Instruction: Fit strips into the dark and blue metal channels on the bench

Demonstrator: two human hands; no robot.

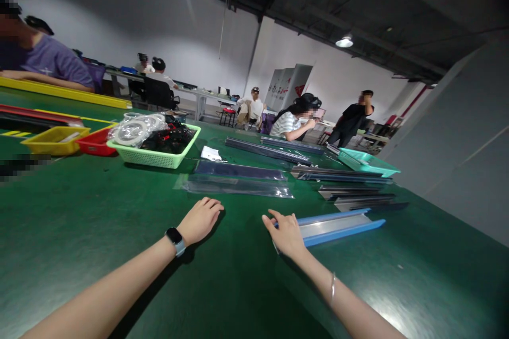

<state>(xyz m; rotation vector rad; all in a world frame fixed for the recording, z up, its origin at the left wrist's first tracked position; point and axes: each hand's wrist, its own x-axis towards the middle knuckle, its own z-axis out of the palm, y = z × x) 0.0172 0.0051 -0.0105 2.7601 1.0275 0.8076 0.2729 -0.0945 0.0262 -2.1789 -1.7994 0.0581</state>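
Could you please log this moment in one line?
left hand: palm down at table | right hand: at blue channel's end | beyond: wrapped strips

- Channel: long, silvery inside, 2 blue side walls.
- Open side up, left end partly hidden.
- Lies right of centre in the frame, slanting slightly upward to the right.

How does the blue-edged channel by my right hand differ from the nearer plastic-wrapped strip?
The blue-edged channel has raised blue sides and a silvery middle; the wrapped strip looks flat and greyish inside clear film. The right hand is at one end of the blue-edged channel, while neither hand is at the wrapped strip. Both are long and narrow and lie on the green table.
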